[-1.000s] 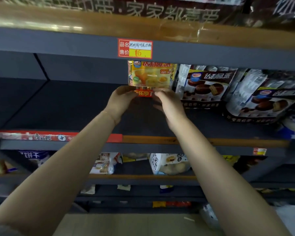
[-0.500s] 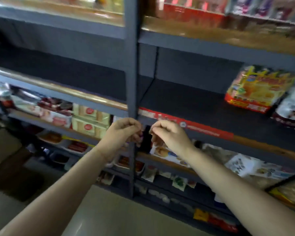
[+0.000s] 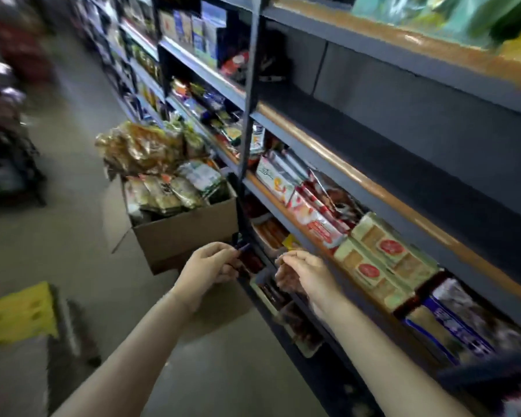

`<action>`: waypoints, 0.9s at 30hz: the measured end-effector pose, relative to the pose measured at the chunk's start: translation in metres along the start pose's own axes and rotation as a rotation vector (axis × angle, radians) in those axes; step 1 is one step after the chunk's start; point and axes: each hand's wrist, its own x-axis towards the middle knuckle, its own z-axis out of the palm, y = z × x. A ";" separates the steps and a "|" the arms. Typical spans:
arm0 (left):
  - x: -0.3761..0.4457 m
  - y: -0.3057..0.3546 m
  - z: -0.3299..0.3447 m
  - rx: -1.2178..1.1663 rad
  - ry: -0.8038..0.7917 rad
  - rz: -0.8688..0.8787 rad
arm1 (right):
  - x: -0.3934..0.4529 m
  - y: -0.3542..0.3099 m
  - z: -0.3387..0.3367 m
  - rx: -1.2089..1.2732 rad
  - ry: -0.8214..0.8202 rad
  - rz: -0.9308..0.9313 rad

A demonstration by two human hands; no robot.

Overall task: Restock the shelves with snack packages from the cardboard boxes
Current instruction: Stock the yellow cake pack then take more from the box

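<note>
- Snack packs [image 3: 169,191] fill an open cardboard box [image 3: 187,233] on the floor [image 3: 82,230], just left of the shelf upright [image 3: 247,121]; a heap of clear crinkled bags [image 3: 142,149] sits on top at the box's far end.
- My view is tilted and smeared at the edges, so far labels cannot be read.
- I see my left hand [image 3: 208,266] in front of the box's near corner, fingers curled together with the thumb against them. A small dark tip shows at the fingertips, but I cannot tell whether it is pinched or belongs to the shelf behind.
- My right hand [image 3: 301,270] hangs just beside the left, loosely curled, fingers bent down towards a lower shelf. I cannot tell if it holds anything.
- The two hands are close but apart, both at the foot of the upright.
- To the right, the wide dark shelf [image 3: 388,136] with the wooden edge is bare along the stretch I can see.
- The shelf below it carries red-and-white packs [image 3: 310,215] and pale green boxes [image 3: 382,257] with red round marks, lying side by side.
- A yellow block [image 3: 18,314] lies on the floor at my lower left.
</note>
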 end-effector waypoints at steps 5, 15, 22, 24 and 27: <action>0.073 0.008 -0.078 0.035 0.155 0.018 | 0.100 -0.019 0.061 0.047 -0.064 0.016; 0.270 0.094 -0.198 0.146 0.366 -0.037 | 0.357 -0.076 0.164 -0.006 -0.158 0.105; 0.394 0.125 -0.304 0.499 0.464 -0.013 | 0.488 -0.128 0.246 -0.150 -0.193 0.168; 0.439 0.130 -0.338 0.661 0.470 0.027 | 0.526 -0.143 0.270 -0.181 -0.159 0.160; 0.512 0.142 -0.388 0.905 0.486 0.137 | 0.574 -0.161 0.304 -0.255 -0.056 0.168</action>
